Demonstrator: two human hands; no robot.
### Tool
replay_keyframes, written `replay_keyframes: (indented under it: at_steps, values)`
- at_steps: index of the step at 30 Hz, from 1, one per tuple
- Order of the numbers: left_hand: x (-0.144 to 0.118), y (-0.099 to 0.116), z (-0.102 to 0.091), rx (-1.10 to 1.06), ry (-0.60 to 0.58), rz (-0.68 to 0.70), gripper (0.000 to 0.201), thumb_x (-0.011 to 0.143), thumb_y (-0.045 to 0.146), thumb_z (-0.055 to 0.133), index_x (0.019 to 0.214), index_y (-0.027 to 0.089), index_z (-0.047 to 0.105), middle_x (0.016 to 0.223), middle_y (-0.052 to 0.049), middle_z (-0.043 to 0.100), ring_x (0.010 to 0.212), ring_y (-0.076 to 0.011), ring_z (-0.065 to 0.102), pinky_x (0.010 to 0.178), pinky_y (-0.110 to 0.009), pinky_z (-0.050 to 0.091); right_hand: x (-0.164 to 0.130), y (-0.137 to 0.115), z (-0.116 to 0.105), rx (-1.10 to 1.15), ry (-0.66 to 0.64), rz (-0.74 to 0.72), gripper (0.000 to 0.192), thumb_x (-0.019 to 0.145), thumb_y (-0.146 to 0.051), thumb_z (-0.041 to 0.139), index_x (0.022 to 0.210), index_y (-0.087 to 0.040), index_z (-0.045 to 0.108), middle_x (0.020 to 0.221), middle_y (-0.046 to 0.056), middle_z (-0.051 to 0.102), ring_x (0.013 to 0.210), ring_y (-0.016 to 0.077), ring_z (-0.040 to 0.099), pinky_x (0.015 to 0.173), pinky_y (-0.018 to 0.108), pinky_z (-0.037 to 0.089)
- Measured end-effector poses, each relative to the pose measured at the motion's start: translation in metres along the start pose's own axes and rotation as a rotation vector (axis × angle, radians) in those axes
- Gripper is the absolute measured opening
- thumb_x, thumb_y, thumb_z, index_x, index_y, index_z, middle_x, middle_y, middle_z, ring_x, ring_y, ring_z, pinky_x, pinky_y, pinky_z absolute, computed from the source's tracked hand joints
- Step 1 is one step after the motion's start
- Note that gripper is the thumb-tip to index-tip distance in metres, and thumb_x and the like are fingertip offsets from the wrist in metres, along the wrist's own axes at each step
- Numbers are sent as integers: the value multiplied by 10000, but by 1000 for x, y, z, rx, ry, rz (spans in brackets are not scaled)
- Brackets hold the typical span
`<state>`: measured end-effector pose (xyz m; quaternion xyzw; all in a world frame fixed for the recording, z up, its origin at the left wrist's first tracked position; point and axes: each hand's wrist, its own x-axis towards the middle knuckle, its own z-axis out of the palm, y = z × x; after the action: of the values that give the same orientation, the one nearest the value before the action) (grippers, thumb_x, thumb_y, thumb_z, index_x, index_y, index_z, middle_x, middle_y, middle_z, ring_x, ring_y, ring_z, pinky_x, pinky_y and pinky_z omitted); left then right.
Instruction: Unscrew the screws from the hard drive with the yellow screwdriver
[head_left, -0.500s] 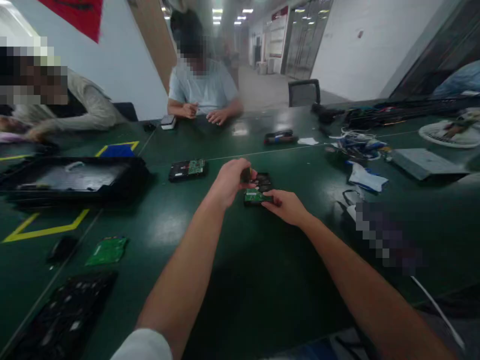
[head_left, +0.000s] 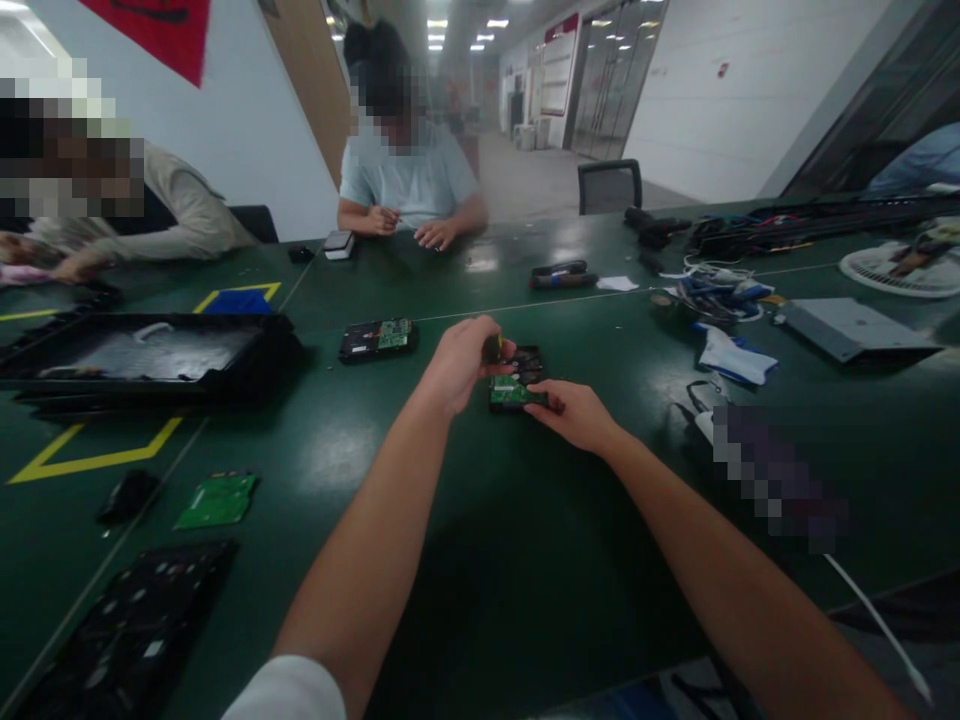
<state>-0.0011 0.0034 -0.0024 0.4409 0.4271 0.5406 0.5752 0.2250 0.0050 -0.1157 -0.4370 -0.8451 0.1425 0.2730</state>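
In the middle of the table lies a hard drive [head_left: 508, 390], its green circuit board facing up. My left hand [head_left: 466, 362] is closed around a screwdriver [head_left: 492, 347] with a dark and yellow handle, held upright over the drive. Its tip is too small and too covered to make out. From the right, my right hand [head_left: 574, 411] grips the drive's near right edge between thumb and fingers. A second hard drive [head_left: 377, 340], board up, rests to the left, apart from both hands.
A loose green circuit board [head_left: 217, 499] and a black drive casing [head_left: 127, 630] lie at the near left. Behind them stands a black tray [head_left: 150, 350]. At the right are a glove [head_left: 735, 355], a grey metal box [head_left: 859, 328] and cables [head_left: 716, 290]. A person [head_left: 409, 180] sits opposite.
Both my hands, the screwdriver and the hard drive keep practically the same positions. The view has shifted very slightly.
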Motion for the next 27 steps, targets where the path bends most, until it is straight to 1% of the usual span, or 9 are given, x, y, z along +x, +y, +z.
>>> replay_keyframes:
  at_steps: [4,7,9,11,13,17,23,25,27]
  values:
    - [1,1,-2,153,92,101,183,782,342,657,762,166,701,875,-83,652,817,-195,624,550,-238,540,0,-1,-1,-9,-5,1,355,1016,-459,663,1268,-212,702,809,14,668,681,172,593,683,316,445]
    - [-1,2,-2,141,48,71,212,800,363,667,806,159,724,854,-87,660,801,-195,630,561,-246,550,0,-2,-2,-4,-9,-4,355,1014,-449,667,1273,-209,703,825,17,670,687,172,594,682,318,445]
    - [-2,2,-1,90,-14,15,210,803,361,683,846,157,712,826,-91,673,787,-202,648,586,-273,578,0,-2,-2,0,-4,1,357,1011,-446,671,1276,-208,703,826,18,673,689,174,596,683,320,446]
    - [-3,2,0,35,-40,-13,190,793,343,699,847,163,683,830,-95,686,804,-213,669,619,-299,605,0,-1,-2,-3,-2,7,361,1008,-448,675,1276,-209,703,828,20,679,693,176,600,685,322,450]
    - [-2,3,1,25,-10,5,158,772,316,704,806,169,660,839,-88,681,821,-212,670,644,-306,617,0,0,0,-5,2,10,362,1005,-456,677,1269,-209,707,821,19,679,692,178,600,685,324,453]
    - [-2,6,1,125,78,71,140,769,309,673,747,171,666,795,-68,644,770,-189,629,586,-260,574,0,4,3,-4,1,10,367,1006,-475,670,1268,-221,708,803,14,676,684,179,599,676,322,454]
    - [-3,7,1,39,29,2,160,799,315,695,839,175,630,783,-85,681,789,-223,677,659,-342,624,0,3,3,10,10,8,370,1005,-476,668,1274,-224,702,814,15,678,689,183,604,686,328,464]
    - [-2,5,1,36,46,25,150,797,311,696,822,178,634,818,-80,674,813,-214,666,655,-318,614,0,1,1,14,7,11,371,1007,-471,667,1276,-218,704,808,15,672,687,182,600,681,327,461]
    - [-1,4,0,106,80,71,139,790,313,690,792,176,666,867,-74,661,835,-199,638,600,-258,566,0,0,0,8,0,14,376,1007,-469,667,1278,-212,708,803,14,667,684,180,595,677,325,456]
